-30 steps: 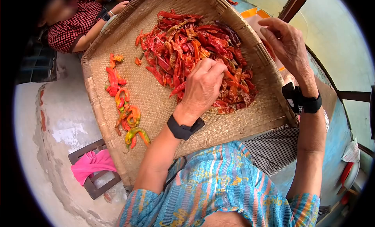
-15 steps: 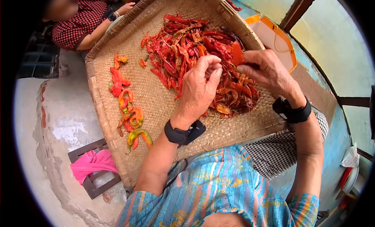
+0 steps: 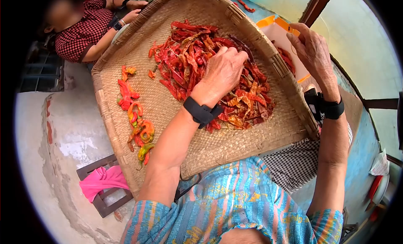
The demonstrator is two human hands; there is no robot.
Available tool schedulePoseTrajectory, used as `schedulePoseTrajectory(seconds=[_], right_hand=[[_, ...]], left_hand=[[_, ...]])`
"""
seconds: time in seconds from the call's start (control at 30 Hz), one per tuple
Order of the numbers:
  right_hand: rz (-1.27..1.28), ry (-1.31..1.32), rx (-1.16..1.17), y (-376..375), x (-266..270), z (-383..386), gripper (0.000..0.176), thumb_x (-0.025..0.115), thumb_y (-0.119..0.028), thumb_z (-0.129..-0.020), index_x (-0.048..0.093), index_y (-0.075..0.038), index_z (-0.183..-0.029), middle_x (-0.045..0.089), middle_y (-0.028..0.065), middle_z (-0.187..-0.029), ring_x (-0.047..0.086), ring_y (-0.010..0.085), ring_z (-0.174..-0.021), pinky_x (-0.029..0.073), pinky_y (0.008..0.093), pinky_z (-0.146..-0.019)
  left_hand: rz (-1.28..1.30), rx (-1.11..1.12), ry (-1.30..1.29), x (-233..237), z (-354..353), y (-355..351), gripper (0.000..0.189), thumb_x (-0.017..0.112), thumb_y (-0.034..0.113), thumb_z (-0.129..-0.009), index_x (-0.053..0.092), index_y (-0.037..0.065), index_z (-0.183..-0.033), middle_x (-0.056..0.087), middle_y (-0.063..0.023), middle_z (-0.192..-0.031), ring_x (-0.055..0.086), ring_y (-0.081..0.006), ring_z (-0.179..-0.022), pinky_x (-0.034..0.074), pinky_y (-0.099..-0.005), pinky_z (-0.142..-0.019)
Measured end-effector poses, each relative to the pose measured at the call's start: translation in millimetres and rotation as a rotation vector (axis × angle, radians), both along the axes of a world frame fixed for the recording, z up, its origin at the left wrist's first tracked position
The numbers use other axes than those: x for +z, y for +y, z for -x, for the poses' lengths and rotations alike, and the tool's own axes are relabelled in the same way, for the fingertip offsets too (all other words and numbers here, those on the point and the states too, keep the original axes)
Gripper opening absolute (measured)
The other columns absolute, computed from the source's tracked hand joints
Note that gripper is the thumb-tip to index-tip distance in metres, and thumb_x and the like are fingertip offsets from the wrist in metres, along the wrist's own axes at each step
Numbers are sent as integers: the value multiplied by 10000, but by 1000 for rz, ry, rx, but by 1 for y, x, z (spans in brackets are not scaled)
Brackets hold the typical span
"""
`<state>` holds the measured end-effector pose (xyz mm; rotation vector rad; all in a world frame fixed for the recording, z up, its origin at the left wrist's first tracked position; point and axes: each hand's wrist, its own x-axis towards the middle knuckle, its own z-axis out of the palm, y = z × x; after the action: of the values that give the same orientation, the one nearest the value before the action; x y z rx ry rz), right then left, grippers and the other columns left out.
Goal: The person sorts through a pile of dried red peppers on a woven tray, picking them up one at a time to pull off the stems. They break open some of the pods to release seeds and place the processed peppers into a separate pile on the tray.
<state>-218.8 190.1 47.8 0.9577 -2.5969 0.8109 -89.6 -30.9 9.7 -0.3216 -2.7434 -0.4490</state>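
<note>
Dried red chillies (image 3: 184, 61) lie heaped on a woven tray (image 3: 210, 147). My left hand (image 3: 224, 72) is over the heap, its fingers curled down among the chillies; the fingertips and anything between them are hidden. Beyond the tray's right rim, my right hand (image 3: 310, 48) is raised near an orange-edged white container (image 3: 273, 32). Its thumb and fingers are apart, and nothing shows between them. Some red chillies (image 3: 286, 59) are visible inside that container. A separate column of fresher red, orange and green peppers (image 3: 136, 111) runs along the tray's left side.
Another person (image 3: 84, 30) sits at the upper left, hands near the tray's far rim. A pink cloth (image 3: 103, 183) drapes over a dark frame (image 3: 105, 208) on the floor. Loose red chillies (image 3: 246, 5) lie beyond the tray. A window frame (image 3: 321, 6) stands at the right.
My right hand has moved right from above the heap to the container and no longer shows the red chilli it held. My left hand has shifted right and turned down into the heap.
</note>
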Motion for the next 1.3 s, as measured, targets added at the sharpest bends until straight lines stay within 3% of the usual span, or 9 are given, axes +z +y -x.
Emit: schedulePoseTrajectory(seconds=[0.23, 0.3, 0.37, 0.53, 0.7, 0.83, 1.1, 1.17, 1.3], right_hand=[[88, -266, 162, -11, 14, -26, 250, 645, -209, -928, 671, -43, -1113, 673, 161, -770, 679, 244, -710, 529, 352, -648], [183, -234, 497, -19, 4, -34, 235, 656, -140, -918, 663, -39, -1130, 669, 142, -752, 666, 209, -689, 522, 335, -629], [-25, -511, 529, -26, 20, -52, 312, 680, -82, -871, 635, -34, -1176, 666, 142, -773, 655, 240, -677, 515, 366, -626], [24, -458, 782, -39, -7, -67, 350, 739, -91, -799, 648, -26, -1131, 684, 161, -841, 669, 325, -765, 520, 404, -686], [-55, -421, 850, -44, -14, -75, 239, 708, -208, -844, 611, 4, -792, 613, 203, -727, 609, 401, -720, 472, 458, -622], [-49, -467, 855, -42, -13, -75, 301, 676, -215, -887, 557, 9, -725, 573, 211, -671, 572, 418, -668, 452, 472, -588], [172, -351, 765, -43, -12, -70, 171, 665, -174, -910, 676, -5, -935, 634, 202, -744, 614, 376, -682, 485, 423, -604], [214, -481, 640, -41, -3, -70, 176, 667, -173, -920, 673, 2, -938, 618, 176, -713, 599, 321, -633, 483, 391, -601], [351, -275, 433, -30, -4, -44, 223, 633, -205, -954, 688, 10, -972, 624, 156, -691, 599, 258, -588, 479, 354, -554]], left_hand=[[-349, -92, -60, 16, -61, 6, 199, 686, -28, -813, 612, 29, -990, 627, -141, -952, 617, -320, -885, 507, -382, -771], [-424, -21, -134, 21, -78, 13, 270, 684, -50, -813, 617, 34, -1061, 643, -121, -1001, 650, -258, -925, 519, -335, -824], [-754, 193, -157, 23, -88, 22, 324, 657, -68, -842, 589, 29, -1144, 638, -87, -1072, 640, -177, -968, 520, -301, -871], [-1459, 118, -97, 7, -102, 30, 317, 617, -16, -925, 544, 12, -1233, 599, -61, -1140, 594, -113, -1033, 539, -270, -882], [-1508, 127, -124, 3, -100, 32, 305, 592, 1, -948, 536, 10, -1247, 612, -84, -1153, 606, -106, -1015, 555, -262, -869], [-1460, 205, -123, 3, -98, 30, 312, 576, 29, -968, 518, 5, -1273, 627, -111, -1170, 628, -124, -1008, 566, -259, -845], [-1472, 249, -184, -4, -101, 31, 299, 561, 29, -975, 515, 1, -1269, 634, -104, -1132, 665, -143, -950, 571, -265, -793], [-1434, 257, -204, -5, -102, 32, 281, 568, 33, -974, 530, 7, -1251, 634, -90, -1103, 675, -142, -893, 563, -255, -761], [-1400, 282, -217, -8, -105, 30, 266, 580, 38, -969, 551, 15, -1232, 628, -73, -1069, 658, -123, -876, 553, -242, -746]])
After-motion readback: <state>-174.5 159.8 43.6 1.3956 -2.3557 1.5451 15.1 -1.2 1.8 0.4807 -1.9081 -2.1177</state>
